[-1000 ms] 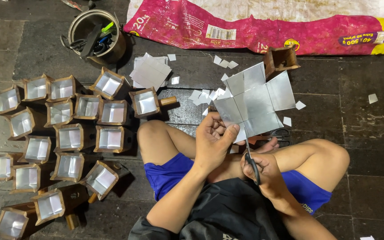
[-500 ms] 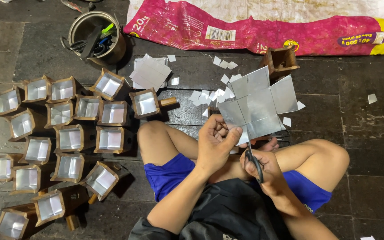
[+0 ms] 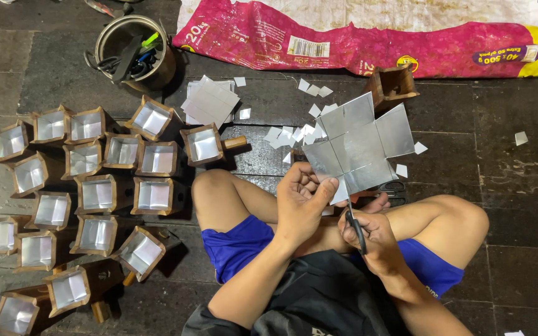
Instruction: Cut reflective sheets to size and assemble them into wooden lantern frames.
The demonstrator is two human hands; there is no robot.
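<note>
The left hand (image 3: 300, 202) pinches the lower corner of a silver, cross-shaped foil sheet (image 3: 359, 146), holding it up over the dark stone floor (image 3: 518, 205) in front of the crossed legs. The right hand (image 3: 368, 239) is clenched around dark-handled scissors (image 3: 353, 221), blades pointing up into the sheet's lower edge. The sheet lies just above and ahead of both hands, its long axis tilted up toward the right. Foil-lined wooden boxes (image 3: 98, 193) crowd the floor's left side.

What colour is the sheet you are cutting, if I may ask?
Silver-grey sheet, head view.
</note>
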